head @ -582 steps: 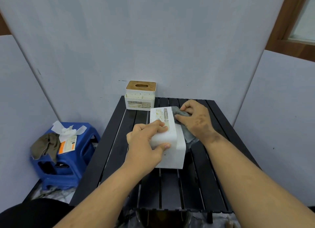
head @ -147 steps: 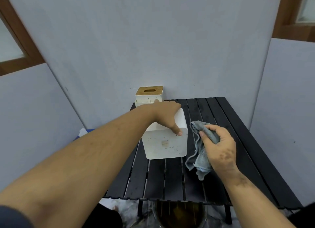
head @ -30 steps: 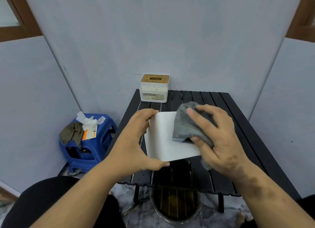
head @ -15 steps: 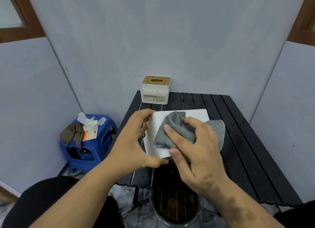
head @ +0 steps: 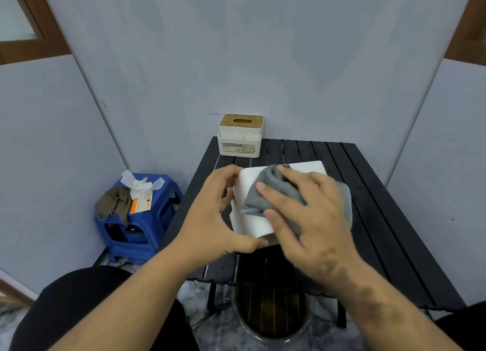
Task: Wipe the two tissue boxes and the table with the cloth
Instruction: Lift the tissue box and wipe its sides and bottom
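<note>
Tissue boxes: you have two. The plain white tissue box (head: 251, 214) is tilted up off the bench in your grip; the wooden-lidded tissue box (head: 240, 136) stands upright at the far left corner of the bench, well apart from it.
Cloths: two. The grey cloth (head: 276, 193) is spread over the white box's upturned face; a brown rag (head: 113, 203) hangs on the stool.
Left hand (head: 210, 219): curled around the white box's left edge, thumb under the near corner, fingers behind.
Right hand (head: 313, 219): flat, fingers spread, pressing the grey cloth onto the box.
Bench (head: 368, 219): one, black and slatted.
Stool (head: 147, 219): one blue stool left of the bench, carrying crumpled white tissue (head: 140, 183) and an orange-and-white packet (head: 142, 202).
</note>
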